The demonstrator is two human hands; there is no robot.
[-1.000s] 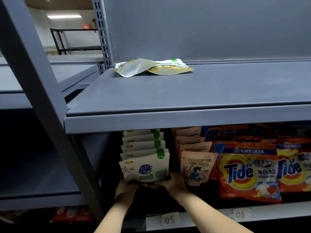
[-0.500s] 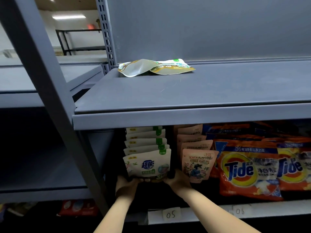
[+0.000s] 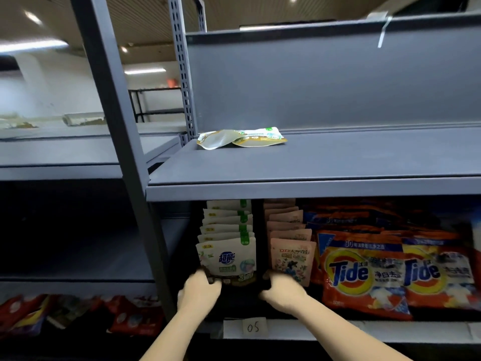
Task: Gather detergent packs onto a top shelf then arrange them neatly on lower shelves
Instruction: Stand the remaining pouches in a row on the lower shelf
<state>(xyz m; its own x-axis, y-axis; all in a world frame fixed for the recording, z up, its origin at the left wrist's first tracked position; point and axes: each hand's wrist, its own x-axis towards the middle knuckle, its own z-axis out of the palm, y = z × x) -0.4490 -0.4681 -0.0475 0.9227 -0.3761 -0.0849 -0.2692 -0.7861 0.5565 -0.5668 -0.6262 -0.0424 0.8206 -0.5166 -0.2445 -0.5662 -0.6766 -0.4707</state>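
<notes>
Fingers of the left hand (image 3: pixel 200 289) pinch the bottom corner of the front white detergent pack (image 3: pixel 227 259). The right hand (image 3: pixel 282 285), which a second ago also cupped that pack, has slid off toward the pink packs (image 3: pixel 291 259), fingers curled, apparently holding nothing. The view has tilted upward. The row stands on the lower shelf (image 3: pixel 338 332); two packs (image 3: pixel 240 136) lie on the top shelf (image 3: pixel 312 162). Fingertips blur in shadow; rear packs are hidden.
</notes>
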